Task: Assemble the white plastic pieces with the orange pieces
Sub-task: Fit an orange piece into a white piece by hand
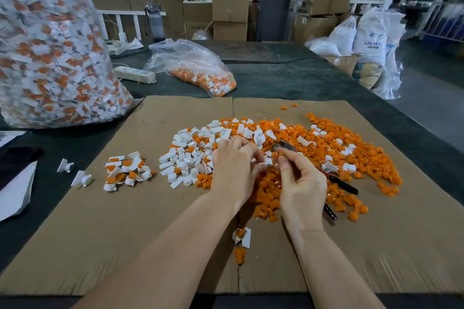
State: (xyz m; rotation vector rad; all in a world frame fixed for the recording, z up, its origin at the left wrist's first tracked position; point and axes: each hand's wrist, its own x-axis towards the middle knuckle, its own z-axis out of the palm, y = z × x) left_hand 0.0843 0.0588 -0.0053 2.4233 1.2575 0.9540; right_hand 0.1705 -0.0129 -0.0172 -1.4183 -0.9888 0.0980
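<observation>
I am working over a flattened cardboard sheet [140,221] laid on the dark surface [288,78], my left hand [234,168] curling its fingers around a small white plastic piece [267,162] while my right hand [300,178] is pinching a thin metal tool [282,144] toward it. Beneath both hands the loose orange pieces [351,155] are spreading across the cardboard, with more white pieces [185,158] heaped just to their left. A small cluster of joined white-and-orange parts [126,170] is lying further left. A large clear bag [50,52] of such parts is standing at the far left, a smaller bag [198,70] behind the pile.
</observation>
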